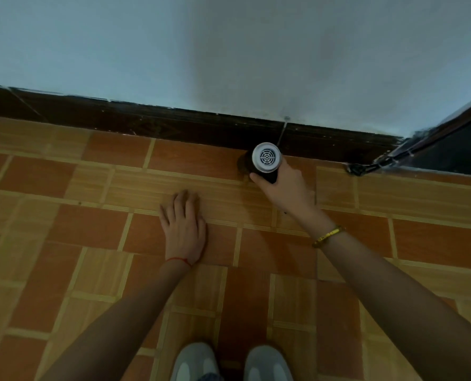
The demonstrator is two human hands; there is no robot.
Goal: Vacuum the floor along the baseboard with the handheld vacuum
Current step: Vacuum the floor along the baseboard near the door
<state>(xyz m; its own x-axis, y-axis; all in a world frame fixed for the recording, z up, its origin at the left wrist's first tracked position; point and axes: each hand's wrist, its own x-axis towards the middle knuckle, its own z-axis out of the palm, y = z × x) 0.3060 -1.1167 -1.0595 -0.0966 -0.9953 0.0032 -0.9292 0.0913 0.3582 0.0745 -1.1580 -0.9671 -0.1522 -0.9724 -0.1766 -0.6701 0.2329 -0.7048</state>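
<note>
The handheld vacuum (264, 158) is a dark cylinder with a white round vented end cap facing me. It stands nose-down on the tiled floor (91, 237), right against the dark brown baseboard (152, 125). My right hand (282, 188) grips its dark body from the right and below. My left hand (183, 226) lies flat on the floor tiles with its fingers apart, well left of the vacuum and holding nothing. The vacuum's nozzle is hidden under its body.
A pale wall (229, 50) rises above the baseboard. A dark door or frame edge (454, 144) meets the wall at the right. My two grey shoes (231, 362) stand at the bottom centre. Orange and tan tiles stretch left along the baseboard.
</note>
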